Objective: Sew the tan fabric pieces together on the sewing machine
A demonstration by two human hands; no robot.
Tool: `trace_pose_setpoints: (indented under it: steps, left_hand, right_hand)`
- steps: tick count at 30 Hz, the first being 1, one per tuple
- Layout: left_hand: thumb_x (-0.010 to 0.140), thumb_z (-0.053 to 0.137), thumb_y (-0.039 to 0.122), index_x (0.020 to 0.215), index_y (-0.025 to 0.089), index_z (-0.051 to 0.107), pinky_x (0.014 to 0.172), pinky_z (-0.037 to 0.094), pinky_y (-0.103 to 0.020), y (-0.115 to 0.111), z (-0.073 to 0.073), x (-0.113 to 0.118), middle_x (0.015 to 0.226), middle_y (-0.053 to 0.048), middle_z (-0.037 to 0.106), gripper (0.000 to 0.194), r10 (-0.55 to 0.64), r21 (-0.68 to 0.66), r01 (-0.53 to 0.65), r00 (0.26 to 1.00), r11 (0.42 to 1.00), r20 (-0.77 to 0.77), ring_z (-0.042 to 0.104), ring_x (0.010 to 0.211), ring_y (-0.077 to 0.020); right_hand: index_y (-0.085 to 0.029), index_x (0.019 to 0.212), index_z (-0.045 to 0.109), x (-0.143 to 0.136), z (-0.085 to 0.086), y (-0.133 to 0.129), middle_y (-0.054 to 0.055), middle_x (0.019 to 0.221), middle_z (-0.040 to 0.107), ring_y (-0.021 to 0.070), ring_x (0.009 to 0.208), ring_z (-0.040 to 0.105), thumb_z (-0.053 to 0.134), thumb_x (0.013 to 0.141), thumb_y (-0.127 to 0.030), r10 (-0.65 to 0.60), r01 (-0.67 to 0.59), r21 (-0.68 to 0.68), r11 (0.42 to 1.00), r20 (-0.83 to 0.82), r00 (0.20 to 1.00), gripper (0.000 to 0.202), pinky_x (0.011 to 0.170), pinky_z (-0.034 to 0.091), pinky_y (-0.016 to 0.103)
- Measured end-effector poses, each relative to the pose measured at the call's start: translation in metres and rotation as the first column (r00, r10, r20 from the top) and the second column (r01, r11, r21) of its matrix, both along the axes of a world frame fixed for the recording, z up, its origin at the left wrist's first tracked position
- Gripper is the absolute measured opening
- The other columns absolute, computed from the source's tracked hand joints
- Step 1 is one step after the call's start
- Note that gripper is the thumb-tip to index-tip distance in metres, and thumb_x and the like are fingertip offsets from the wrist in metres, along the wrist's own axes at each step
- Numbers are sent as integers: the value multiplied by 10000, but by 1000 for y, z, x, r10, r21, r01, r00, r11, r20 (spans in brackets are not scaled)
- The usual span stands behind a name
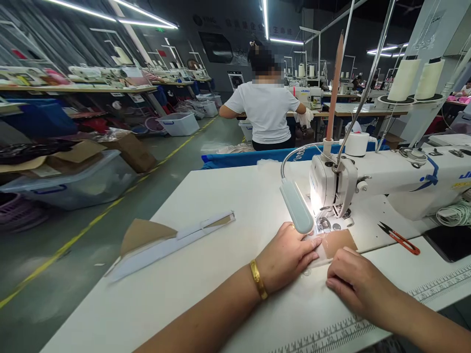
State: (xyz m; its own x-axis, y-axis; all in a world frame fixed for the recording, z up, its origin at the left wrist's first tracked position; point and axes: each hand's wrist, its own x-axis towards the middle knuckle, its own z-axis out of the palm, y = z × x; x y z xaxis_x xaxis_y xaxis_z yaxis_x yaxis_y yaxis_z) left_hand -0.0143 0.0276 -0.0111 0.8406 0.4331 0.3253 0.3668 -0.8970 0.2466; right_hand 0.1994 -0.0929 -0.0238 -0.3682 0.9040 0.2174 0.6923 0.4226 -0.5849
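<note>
My left hand (289,255), with a gold bangle on its wrist, lies on the white table with fingers stretched towards the needle area. Its fingertips rest at the left edge of a thin, pale, see-through piece (321,254). A flat brown piece (340,242) lies beside it, in front of the presser foot (326,223). My right hand (358,282) is closed, thumb against curled fingers, at the near edge of the brown piece. Whatever those fingers pinch, if anything, is hidden. The white sewing machine (333,181) stands over the work, its lamp (297,206) lighting the spot.
Red-handled thread snips (400,239) and a black phone (447,243) lie to the right. A folded white and brown card piece (162,247) is at left. A printed ruler (342,333) runs along the front edge. Another person (263,110) sits ahead.
</note>
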Motion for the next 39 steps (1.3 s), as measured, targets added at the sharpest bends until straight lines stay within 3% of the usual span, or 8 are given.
trace_pose_setpoints:
  steps: [4,7,12,17,24,39]
  left_hand:
    - [1018,563,297,1144,215,746,813,496,-390,-1,0,1,1052,-100,654,236,8,1,-8,1000,1000,-8,593,921,-255]
    - [997,596,276,1111,212,753,810,490,-394,-3,1,2,1052,-108,647,205,23,-6,-24,999,1000,-29,585,937,-267]
    - [982,621,258,1070,228,752,810,490,-402,-5,4,3,1052,-93,651,161,52,-39,-54,997,998,-53,587,943,-270]
    - [969,651,269,1131,191,669,888,516,-454,-4,6,4,1138,-101,689,181,79,-86,-82,996,993,-43,614,1030,-297]
    - [987,647,305,1020,198,660,1028,490,-506,6,0,5,1183,-94,720,113,86,-55,-86,996,995,-6,654,1102,-298]
    - [987,651,302,1034,198,652,1045,483,-501,10,-3,4,1188,-93,730,114,69,-43,-68,997,997,19,665,1106,-289]
  right_hand:
    - [-222,907,604,9,16,5,17,912,587,192,862,563,546,1059,-224,77,-76,-105,992,1,997,163,742,475,316]
    - [-229,1018,650,16,22,20,36,976,635,213,942,580,531,1071,-247,133,-133,-61,989,-14,991,132,823,498,353]
    - [-204,1019,661,18,6,43,64,950,632,232,891,546,452,1079,-207,94,-103,88,991,101,990,217,803,502,395]
    - [-219,1084,657,14,-9,42,59,946,621,225,856,527,437,1060,-133,34,-57,192,980,121,992,237,789,486,377]
    - [-206,1074,630,10,-11,39,57,931,611,230,851,525,430,1049,-116,-27,-1,213,977,131,991,221,798,484,386]
    - [-193,1168,625,6,-14,39,53,891,599,228,797,514,431,1043,-103,-73,18,299,954,176,982,248,716,457,347]
